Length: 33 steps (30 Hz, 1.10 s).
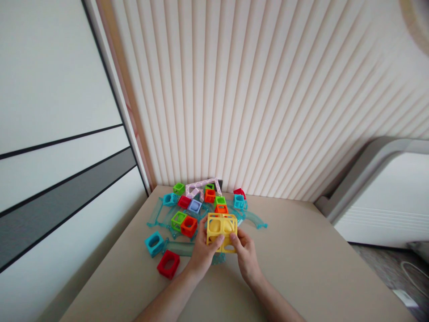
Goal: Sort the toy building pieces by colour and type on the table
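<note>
Several yellow toy cubes with round openings, joined into one block, are held up between both my hands. My left hand grips the block's left side, its thumb on the front face. On the right side my right hand pinches it, thumb on the front too. Behind and below lie clear teal track pieces, partly hidden by my hands. A red cube and a blue cube rest left of my left hand. Green and orange cubes sit side by side just beyond.
Further back on the beige table are more coloured cubes, a lavender cube and a pink patterned folded strip. A curved teal track lies to the right. A ribbed cream wall borders the back, a white panel the left.
</note>
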Each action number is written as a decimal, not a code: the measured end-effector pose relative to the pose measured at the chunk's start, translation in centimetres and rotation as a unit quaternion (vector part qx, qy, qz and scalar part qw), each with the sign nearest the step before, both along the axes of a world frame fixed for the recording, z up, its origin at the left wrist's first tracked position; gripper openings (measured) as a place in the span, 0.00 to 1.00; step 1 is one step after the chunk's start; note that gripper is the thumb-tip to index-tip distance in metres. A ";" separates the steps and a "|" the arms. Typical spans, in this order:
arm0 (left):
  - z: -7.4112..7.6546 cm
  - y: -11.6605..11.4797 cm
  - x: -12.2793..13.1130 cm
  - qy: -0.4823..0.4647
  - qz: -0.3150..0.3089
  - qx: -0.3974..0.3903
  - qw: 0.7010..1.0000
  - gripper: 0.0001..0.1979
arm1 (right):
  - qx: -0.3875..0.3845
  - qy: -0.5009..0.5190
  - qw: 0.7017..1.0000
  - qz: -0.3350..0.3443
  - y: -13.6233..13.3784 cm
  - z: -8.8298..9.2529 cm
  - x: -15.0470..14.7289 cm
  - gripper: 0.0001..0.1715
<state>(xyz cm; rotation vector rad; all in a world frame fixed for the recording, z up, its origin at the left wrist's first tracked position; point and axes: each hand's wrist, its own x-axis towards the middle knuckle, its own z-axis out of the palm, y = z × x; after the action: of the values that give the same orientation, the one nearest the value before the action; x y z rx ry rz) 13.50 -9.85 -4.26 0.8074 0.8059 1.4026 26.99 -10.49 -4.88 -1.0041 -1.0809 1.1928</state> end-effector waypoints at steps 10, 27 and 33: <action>-0.1 0.1 -0.3 0.020 -0.026 0.023 0.999 0.34 | 0.021 -0.020 1.000 -0.003 0.0 -0.3 0.2 0.29; 1.1 -0.9 -1.1 0.099 -0.142 0.100 0.980 0.26 | 0.117 -0.015 0.993 -0.023 -1.1 -2.4 1.2 0.43; 0.4 -0.7 -1.9 0.174 -0.119 0.159 0.965 0.20 | 0.142 -0.060 0.988 -0.004 -1.3 -2.8 1.2 0.48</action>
<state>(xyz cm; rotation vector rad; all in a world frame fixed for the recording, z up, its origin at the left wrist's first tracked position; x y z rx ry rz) 11.64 -10.53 -3.87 1.3816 0.7253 1.2042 28.22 -11.76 -7.70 -0.8645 -1.2996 0.9483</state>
